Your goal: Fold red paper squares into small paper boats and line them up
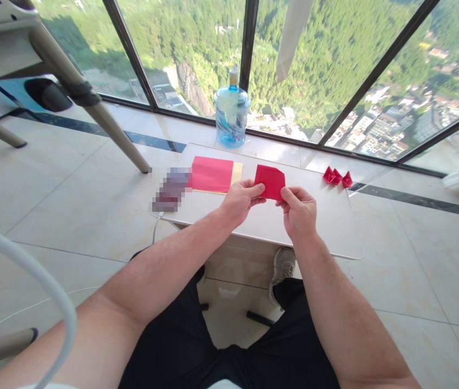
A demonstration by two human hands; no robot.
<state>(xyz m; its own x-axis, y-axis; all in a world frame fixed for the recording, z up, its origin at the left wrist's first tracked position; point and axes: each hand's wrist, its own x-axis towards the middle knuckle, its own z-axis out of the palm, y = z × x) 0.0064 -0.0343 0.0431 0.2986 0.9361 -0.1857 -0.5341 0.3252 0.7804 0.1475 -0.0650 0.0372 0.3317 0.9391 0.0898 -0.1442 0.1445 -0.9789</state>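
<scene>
A small folded piece of red paper [270, 181] is held up between both hands, above the low white table [310, 227]. My left hand [242, 200] pinches its lower left edge, thumb on the near face. At the lower right corner my right hand [300, 209] grips the same paper between thumb and fingers. One upper corner of the paper looks folded or cut at a slant. Left of my hands lies a stack of red sheets [212, 174] with a yellowish sheet [236, 173] showing from under it. Several folded red paper shapes [337, 176] stand near the table's right edge.
A blurred-out phone-like object [171, 189] with a white cable lies at the table's left end. Behind the table, a blue water jug [231, 116] stands by the window. A chair or table leg [108, 129] slants down at left. A white curved tube [57, 302] crosses the lower left.
</scene>
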